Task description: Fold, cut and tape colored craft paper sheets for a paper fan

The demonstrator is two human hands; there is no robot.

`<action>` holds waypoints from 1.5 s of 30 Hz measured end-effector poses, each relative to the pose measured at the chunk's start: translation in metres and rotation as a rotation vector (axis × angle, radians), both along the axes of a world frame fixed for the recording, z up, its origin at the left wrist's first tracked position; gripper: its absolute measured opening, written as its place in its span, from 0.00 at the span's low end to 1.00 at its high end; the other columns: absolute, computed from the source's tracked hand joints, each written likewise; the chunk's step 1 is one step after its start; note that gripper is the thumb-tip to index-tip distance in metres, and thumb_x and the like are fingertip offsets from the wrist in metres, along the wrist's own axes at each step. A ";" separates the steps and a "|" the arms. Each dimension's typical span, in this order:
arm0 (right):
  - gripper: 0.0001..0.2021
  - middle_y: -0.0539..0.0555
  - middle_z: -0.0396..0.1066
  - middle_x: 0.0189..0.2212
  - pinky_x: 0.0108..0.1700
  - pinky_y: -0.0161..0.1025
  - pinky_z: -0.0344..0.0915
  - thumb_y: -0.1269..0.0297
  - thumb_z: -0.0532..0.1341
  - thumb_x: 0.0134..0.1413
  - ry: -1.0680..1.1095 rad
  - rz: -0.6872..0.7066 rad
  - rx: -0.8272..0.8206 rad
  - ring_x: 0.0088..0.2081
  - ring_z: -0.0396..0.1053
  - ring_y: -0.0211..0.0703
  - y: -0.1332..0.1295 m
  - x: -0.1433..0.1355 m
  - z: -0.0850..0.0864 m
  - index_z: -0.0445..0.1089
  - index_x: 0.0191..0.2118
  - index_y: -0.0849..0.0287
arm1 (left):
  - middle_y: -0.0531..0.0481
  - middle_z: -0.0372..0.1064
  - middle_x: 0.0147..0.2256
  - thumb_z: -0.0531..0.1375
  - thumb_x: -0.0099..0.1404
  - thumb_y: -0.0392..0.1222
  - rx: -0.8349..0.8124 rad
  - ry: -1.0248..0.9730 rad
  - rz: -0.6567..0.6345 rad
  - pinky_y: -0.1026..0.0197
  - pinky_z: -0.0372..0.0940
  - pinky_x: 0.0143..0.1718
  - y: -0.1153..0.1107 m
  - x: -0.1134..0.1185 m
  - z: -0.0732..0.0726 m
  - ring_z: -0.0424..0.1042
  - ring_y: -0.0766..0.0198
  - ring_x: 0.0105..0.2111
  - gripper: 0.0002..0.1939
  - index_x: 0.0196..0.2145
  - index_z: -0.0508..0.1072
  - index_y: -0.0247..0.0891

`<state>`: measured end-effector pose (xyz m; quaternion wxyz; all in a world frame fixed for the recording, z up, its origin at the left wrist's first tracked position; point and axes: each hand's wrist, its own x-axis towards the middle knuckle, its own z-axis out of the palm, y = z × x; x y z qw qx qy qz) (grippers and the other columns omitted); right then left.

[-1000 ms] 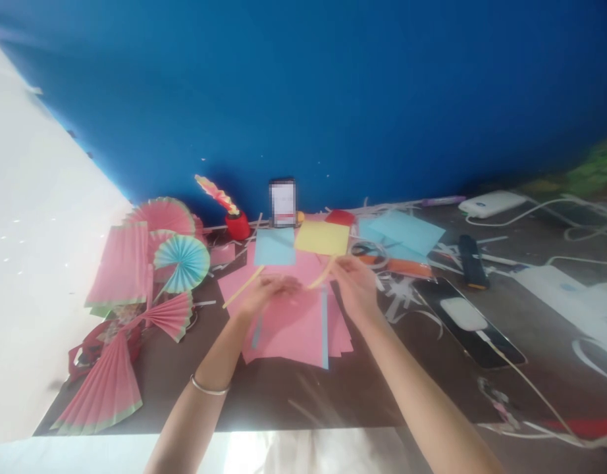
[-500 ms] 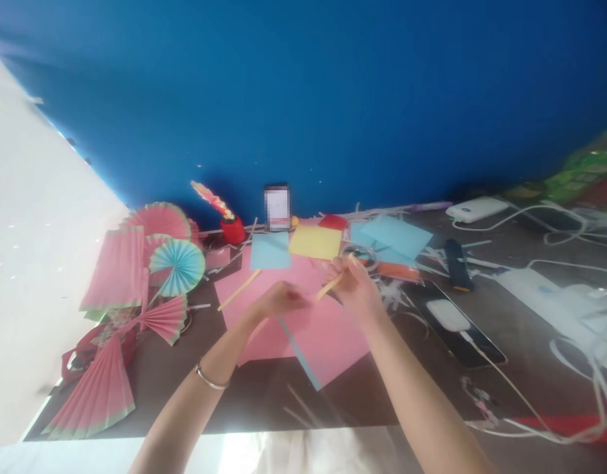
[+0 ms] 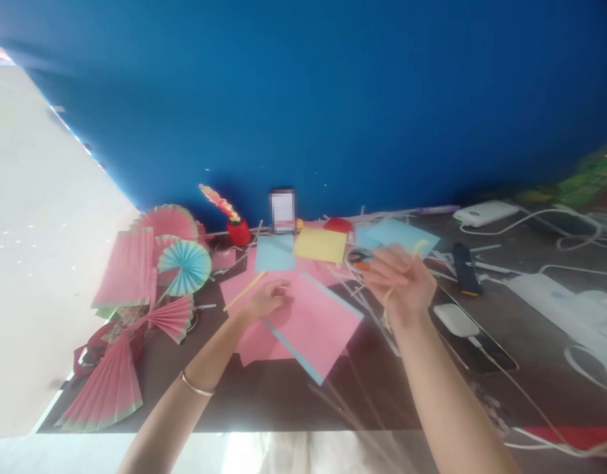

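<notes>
"The right hand (image 3: 401, 280) has swung toward three o'clock, clear of the pink paper, carrying its yellow strip (image 3: 387, 311)."
"Largest piece near the hands?"
"The blue-edged pink sheet (image 3: 319, 322), at the left hand's (image 3: 270, 299) four o'clock. That hand rests on it, fingers slackly parted from the thumb."
"Next in size?"
"The yellow sheet (image 3: 320, 245), between that hand's one and two o'clock."
"And the strips?"
"One curls through the right hand's narrowed fingers, showing at one and seven o'clock; the straight strip (image 3: 244, 291) lies at the left hand's ten."
</notes>
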<state>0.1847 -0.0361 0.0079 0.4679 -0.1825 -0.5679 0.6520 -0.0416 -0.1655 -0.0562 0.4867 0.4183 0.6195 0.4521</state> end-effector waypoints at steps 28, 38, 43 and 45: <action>0.21 0.47 0.60 0.20 0.28 0.36 0.54 0.43 0.55 0.50 -0.814 0.382 0.405 0.25 0.59 0.36 -0.036 -0.125 -0.023 0.62 0.22 0.58 | 0.49 0.71 0.34 0.58 0.59 0.46 0.332 -0.166 0.405 0.60 0.59 0.45 -0.014 -0.014 -0.026 0.67 0.59 0.40 0.10 0.33 0.74 0.37; 0.18 0.50 0.63 0.20 0.26 0.37 0.55 0.50 0.55 0.53 -0.852 0.320 0.586 0.24 0.59 0.38 -0.035 -0.133 -0.016 0.64 0.21 0.58 | 0.50 0.71 0.33 0.53 0.63 0.44 0.317 -0.125 0.355 0.61 0.60 0.43 -0.018 -0.011 -0.014 0.67 0.59 0.39 0.12 0.37 0.75 0.38; 0.17 0.50 0.63 0.21 0.26 0.37 0.54 0.51 0.55 0.52 -0.873 0.313 0.600 0.24 0.60 0.38 -0.034 -0.133 -0.019 0.65 0.21 0.58 | 0.50 0.71 0.34 0.53 0.63 0.43 0.327 -0.109 0.349 0.61 0.59 0.43 -0.018 -0.012 -0.018 0.66 0.59 0.39 0.11 0.36 0.75 0.39; 0.16 0.50 0.63 0.21 0.26 0.37 0.54 0.52 0.56 0.52 -0.883 0.316 0.595 0.24 0.60 0.38 -0.034 -0.133 -0.019 0.65 0.22 0.58 | 0.50 0.71 0.34 0.54 0.63 0.43 0.328 -0.115 0.351 0.61 0.59 0.43 -0.017 -0.012 -0.019 0.66 0.59 0.39 0.11 0.36 0.75 0.39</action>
